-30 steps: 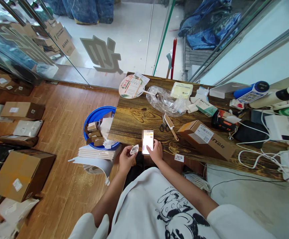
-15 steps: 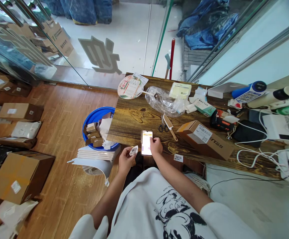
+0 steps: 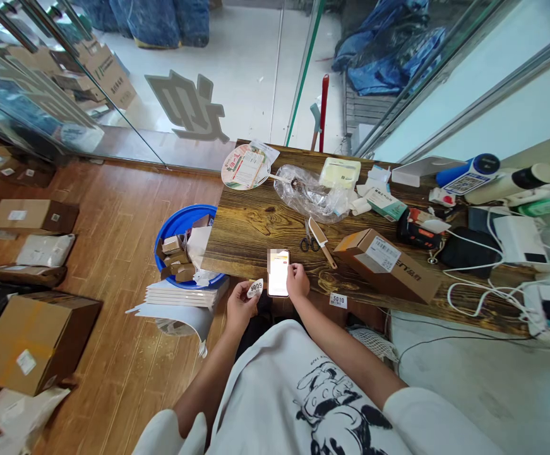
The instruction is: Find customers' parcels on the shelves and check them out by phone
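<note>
Pinched in the fingers of my left hand (image 3: 240,304) is a small white label (image 3: 255,289) printed 5009. My right hand (image 3: 298,282) is closed at the right edge of a smartphone (image 3: 279,275) with a lit, mostly white screen; the fingers under it are hidden. The phone is at the front edge of the dark wooden table (image 3: 246,221). Right of my right hand, a second label (image 3: 338,300) reading 5010 shows at the table's front edge. Scissors (image 3: 309,240) and a wooden-handled knife (image 3: 322,241) with a tan blade lie beyond the phone.
A taped cardboard box (image 3: 388,265) stands on the table's right part, near white cables (image 3: 480,300). Clear plastic wrap (image 3: 303,193) and a round fan (image 3: 244,167) lie farther back. A blue bin (image 3: 158,253) stands left of the table; parcels (image 3: 35,341) line the left floor.
My right thumb has drawn back from over the screen to the phone's right edge. The screen content has changed, with less colour on it. My left hand keeps the label.
</note>
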Tool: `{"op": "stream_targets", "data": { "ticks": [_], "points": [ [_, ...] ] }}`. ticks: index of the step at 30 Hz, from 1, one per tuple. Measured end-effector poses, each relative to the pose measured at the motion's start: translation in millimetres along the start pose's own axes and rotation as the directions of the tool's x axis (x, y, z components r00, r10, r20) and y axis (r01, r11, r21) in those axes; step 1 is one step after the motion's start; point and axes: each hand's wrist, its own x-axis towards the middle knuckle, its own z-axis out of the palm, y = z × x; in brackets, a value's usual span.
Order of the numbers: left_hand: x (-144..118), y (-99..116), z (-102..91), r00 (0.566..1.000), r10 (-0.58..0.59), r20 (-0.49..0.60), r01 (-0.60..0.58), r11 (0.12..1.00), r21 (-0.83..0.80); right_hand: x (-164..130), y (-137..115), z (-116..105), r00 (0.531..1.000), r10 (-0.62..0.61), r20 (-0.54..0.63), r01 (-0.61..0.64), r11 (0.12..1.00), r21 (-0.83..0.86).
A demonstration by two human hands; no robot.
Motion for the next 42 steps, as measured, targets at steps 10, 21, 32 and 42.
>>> {"op": "stream_targets", "data": {
  "ticks": [10,21,32,42],
  "points": [
    [4.3,-3.2,-3.3,1.0,0.011,-0.021,-0.011,1.0,0.007,-19.8,31.8,-20.5,0.839,-0.531,0.114,0.531,0.847,0.036],
    [7.2,-4.1,-0.6,1.0,0.02,-0.007,-0.02,1.0,-0.006,-18.2,31.5,-24.4,0.73,-0.655,0.194,0.675,0.736,-0.053],
    [6.6,-6.6,-3.0,1.0,0.015,-0.011,-0.015,1.0,-0.005,-17.8,30.4,-23.1,0.735,-0.653,0.182,0.672,0.737,-0.065],
    [8.7,-11.0,-4.7,1.0,0.016,-0.011,-0.016,1.0,-0.005,-15.0,35.6,-25.6,0.724,-0.664,0.188,0.678,0.735,-0.011]
  ]
}}
